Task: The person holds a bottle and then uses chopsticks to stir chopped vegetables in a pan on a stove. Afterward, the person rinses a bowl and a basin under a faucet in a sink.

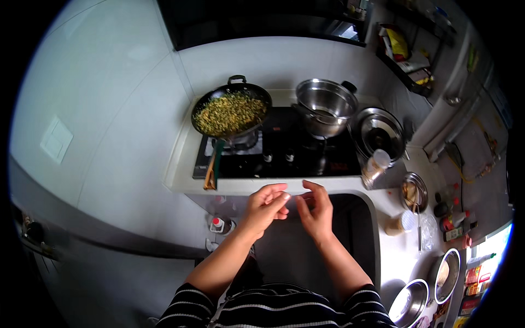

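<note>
My left hand [266, 208] and my right hand [316, 212] are held up in front of the counter's near edge, with a small gap between them. Loosely curled fingers on the left stand a little apart, and I see nothing in them. On the right, thumb and fingers are spread and also hold nothing. Beyond them, a black wok [266, 116] sits on the left burner of the black gas stove [284, 164], filled with a finely chopped green and yellow food mix [232, 112]. Its handle [213, 169], partly wooden, points toward me over the counter edge.
A steel pot [326, 104] stands on the right burner, with stacked lids or pans [379, 133] beside it. Along the right counter are a clear-lidded jar [375, 169], another jar [400, 223], a steel bowl [414, 192] with utensils, and metal basins [409, 304]. White bottles [221, 225] stand below left.
</note>
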`<control>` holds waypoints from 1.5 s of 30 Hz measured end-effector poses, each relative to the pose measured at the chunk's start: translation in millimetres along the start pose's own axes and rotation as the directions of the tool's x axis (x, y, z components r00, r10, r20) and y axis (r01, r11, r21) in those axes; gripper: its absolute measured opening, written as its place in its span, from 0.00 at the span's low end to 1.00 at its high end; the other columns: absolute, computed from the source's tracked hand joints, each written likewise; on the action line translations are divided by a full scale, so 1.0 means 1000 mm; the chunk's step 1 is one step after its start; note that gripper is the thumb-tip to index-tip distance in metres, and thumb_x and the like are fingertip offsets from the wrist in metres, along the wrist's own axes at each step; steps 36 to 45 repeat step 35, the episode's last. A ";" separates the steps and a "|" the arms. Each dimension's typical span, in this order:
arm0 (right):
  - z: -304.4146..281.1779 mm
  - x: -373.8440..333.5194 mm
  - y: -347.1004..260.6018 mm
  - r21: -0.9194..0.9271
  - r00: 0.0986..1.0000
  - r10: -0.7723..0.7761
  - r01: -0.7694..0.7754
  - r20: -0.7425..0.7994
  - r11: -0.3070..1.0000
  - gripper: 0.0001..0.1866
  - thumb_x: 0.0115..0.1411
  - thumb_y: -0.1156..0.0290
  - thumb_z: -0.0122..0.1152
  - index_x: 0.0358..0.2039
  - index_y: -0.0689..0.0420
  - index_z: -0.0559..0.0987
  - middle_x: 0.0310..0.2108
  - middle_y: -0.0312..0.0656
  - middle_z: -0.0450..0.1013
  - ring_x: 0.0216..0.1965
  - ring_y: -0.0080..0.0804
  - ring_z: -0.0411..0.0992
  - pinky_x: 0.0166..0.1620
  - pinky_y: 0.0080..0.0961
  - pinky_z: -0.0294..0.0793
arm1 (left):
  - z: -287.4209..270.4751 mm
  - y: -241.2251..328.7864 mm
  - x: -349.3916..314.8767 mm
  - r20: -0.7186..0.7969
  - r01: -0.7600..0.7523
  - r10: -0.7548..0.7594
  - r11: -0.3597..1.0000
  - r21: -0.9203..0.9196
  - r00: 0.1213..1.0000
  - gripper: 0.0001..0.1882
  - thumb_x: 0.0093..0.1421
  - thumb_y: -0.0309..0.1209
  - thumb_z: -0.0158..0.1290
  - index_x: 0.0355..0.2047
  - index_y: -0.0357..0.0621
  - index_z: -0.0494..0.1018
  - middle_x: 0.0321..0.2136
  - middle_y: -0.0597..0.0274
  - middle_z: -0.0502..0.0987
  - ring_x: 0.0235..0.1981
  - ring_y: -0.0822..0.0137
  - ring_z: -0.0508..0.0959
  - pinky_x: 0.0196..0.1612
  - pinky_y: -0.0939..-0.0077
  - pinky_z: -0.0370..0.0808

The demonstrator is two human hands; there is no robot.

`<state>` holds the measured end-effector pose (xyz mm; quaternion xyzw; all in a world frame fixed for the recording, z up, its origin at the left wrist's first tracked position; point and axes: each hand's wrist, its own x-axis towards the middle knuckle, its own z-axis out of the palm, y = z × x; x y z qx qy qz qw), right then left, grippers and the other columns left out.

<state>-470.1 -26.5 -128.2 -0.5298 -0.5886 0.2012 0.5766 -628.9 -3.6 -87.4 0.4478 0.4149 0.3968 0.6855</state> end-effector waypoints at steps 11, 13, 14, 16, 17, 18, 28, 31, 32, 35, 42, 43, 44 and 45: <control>0.200 0.161 0.045 -0.403 0.938 -0.163 0.283 0.306 0.870 0.39 0.47 0.63 0.72 0.60 0.49 0.68 0.57 0.50 0.62 0.55 0.52 0.62 0.56 0.43 0.65 | -0.226 0.022 0.139 -0.533 -0.078 0.166 0.980 0.183 0.830 0.21 0.59 0.38 0.60 0.47 0.38 0.70 0.38 0.61 0.77 0.32 0.74 0.75 0.34 0.80 0.75; 0.206 0.186 0.050 -0.386 0.875 -0.250 0.418 0.415 0.822 0.35 0.48 0.62 0.72 0.58 0.47 0.71 0.55 0.49 0.64 0.55 0.52 0.63 0.55 0.42 0.65 | -0.233 0.039 0.150 -0.281 0.174 -0.161 0.984 0.022 0.946 0.25 0.59 0.43 0.59 0.48 0.38 0.69 0.36 0.62 0.77 0.32 0.72 0.77 0.37 0.76 0.76; 0.208 0.195 0.052 -0.370 0.835 -0.291 0.483 0.466 0.794 0.33 0.48 0.62 0.71 0.57 0.45 0.72 0.55 0.48 0.64 0.54 0.51 0.63 0.55 0.42 0.65 | -0.253 0.015 0.166 -0.153 0.280 -0.287 0.958 -0.066 0.946 0.25 0.59 0.46 0.57 0.46 0.38 0.70 0.36 0.58 0.78 0.33 0.68 0.79 0.38 0.70 0.78; 0.215 0.204 0.063 -0.267 0.821 -0.308 0.471 0.480 0.840 0.19 0.52 0.62 0.68 0.45 0.49 0.81 0.47 0.47 0.70 0.49 0.47 0.68 0.51 0.40 0.69 | -0.239 0.018 0.174 0.040 0.425 -0.432 0.860 -0.283 0.901 0.27 0.60 0.51 0.54 0.46 0.38 0.72 0.36 0.55 0.79 0.33 0.65 0.80 0.38 0.66 0.79; 0.219 0.210 0.065 -0.243 0.841 -0.299 0.438 0.451 0.865 0.16 0.53 0.64 0.68 0.42 0.51 0.81 0.43 0.46 0.72 0.44 0.44 0.71 0.47 0.37 0.71 | -0.230 0.022 0.176 0.089 0.458 -0.455 0.826 -0.328 0.886 0.29 0.60 0.53 0.53 0.47 0.38 0.72 0.36 0.54 0.79 0.32 0.65 0.80 0.39 0.65 0.79; 0.223 0.216 0.066 -0.218 0.860 -0.289 0.405 0.421 0.888 0.13 0.53 0.65 0.68 0.39 0.54 0.82 0.38 0.45 0.74 0.39 0.42 0.73 0.42 0.35 0.73 | -0.226 0.023 0.177 0.139 0.492 -0.476 0.789 -0.368 0.868 0.31 0.60 0.55 0.51 0.48 0.38 0.72 0.36 0.54 0.79 0.32 0.65 0.80 0.39 0.65 0.80; 0.224 0.241 0.052 -0.124 0.991 -0.010 0.027 0.133 0.992 0.08 0.55 0.69 0.66 0.34 0.59 0.83 0.29 0.45 0.78 0.27 0.35 0.76 0.32 0.24 0.74 | -0.249 0.003 0.198 0.639 0.617 -0.084 0.384 -0.687 0.764 0.03 0.65 0.29 0.46 0.33 0.49 0.68 0.14 0.79 0.61 0.12 0.83 0.61 0.20 0.82 0.66; 0.212 0.231 0.036 -0.005 0.974 0.211 -0.211 0.078 0.977 0.11 0.58 0.66 0.66 0.35 0.61 0.83 0.25 0.41 0.78 0.25 0.21 0.74 0.30 0.19 0.72 | -0.264 0.020 0.188 0.629 0.619 -0.132 0.413 -0.668 0.766 0.02 0.65 0.28 0.46 0.34 0.50 0.68 0.15 0.78 0.61 0.12 0.82 0.62 0.20 0.81 0.66; 0.209 0.226 0.036 0.059 0.957 0.287 -0.289 0.051 0.955 0.11 0.58 0.65 0.66 0.34 0.61 0.83 0.23 0.40 0.77 0.24 0.19 0.72 0.29 0.19 0.72 | -0.266 0.023 0.181 0.615 0.603 -0.123 0.419 -0.679 0.779 0.03 0.64 0.27 0.46 0.37 0.47 0.67 0.15 0.76 0.63 0.12 0.80 0.63 0.20 0.79 0.66; 0.198 0.211 0.041 0.222 0.950 0.309 -0.291 -0.048 0.931 0.12 0.60 0.65 0.65 0.38 0.60 0.83 0.25 0.38 0.79 0.27 0.13 0.70 0.30 0.15 0.72 | -0.282 0.029 0.161 0.656 0.634 -0.177 0.528 -0.566 0.733 0.05 0.62 0.30 0.50 0.38 0.52 0.68 0.15 0.75 0.61 0.11 0.78 0.62 0.19 0.77 0.67; 0.198 0.211 0.041 0.222 0.950 0.309 -0.291 -0.048 0.931 0.12 0.60 0.65 0.65 0.38 0.60 0.83 0.25 0.38 0.79 0.27 0.13 0.70 0.30 0.15 0.72 | -0.282 0.029 0.161 0.656 0.634 -0.177 0.528 -0.566 0.733 0.05 0.62 0.30 0.50 0.38 0.52 0.68 0.15 0.75 0.61 0.11 0.78 0.62 0.19 0.77 0.67; 0.198 0.211 0.041 0.222 0.950 0.309 -0.291 -0.048 0.931 0.12 0.60 0.65 0.65 0.38 0.60 0.83 0.25 0.38 0.79 0.27 0.13 0.70 0.30 0.15 0.72 | -0.282 0.029 0.161 0.656 0.634 -0.177 0.528 -0.566 0.733 0.05 0.62 0.30 0.50 0.38 0.52 0.68 0.15 0.75 0.61 0.11 0.78 0.62 0.19 0.77 0.67; 0.198 0.211 0.041 0.222 0.950 0.309 -0.291 -0.048 0.931 0.12 0.60 0.65 0.65 0.38 0.60 0.83 0.25 0.38 0.79 0.27 0.13 0.70 0.30 0.15 0.72 | -0.282 0.029 0.161 0.656 0.634 -0.177 0.528 -0.566 0.733 0.05 0.62 0.30 0.50 0.38 0.52 0.68 0.15 0.75 0.61 0.11 0.78 0.62 0.19 0.77 0.67; 0.198 0.211 0.041 0.222 0.950 0.309 -0.291 -0.048 0.931 0.12 0.60 0.65 0.65 0.38 0.60 0.83 0.25 0.38 0.79 0.27 0.13 0.70 0.30 0.15 0.72 | -0.282 0.029 0.161 0.656 0.634 -0.177 0.528 -0.566 0.733 0.05 0.62 0.30 0.50 0.38 0.52 0.68 0.15 0.75 0.61 0.11 0.78 0.62 0.19 0.77 0.67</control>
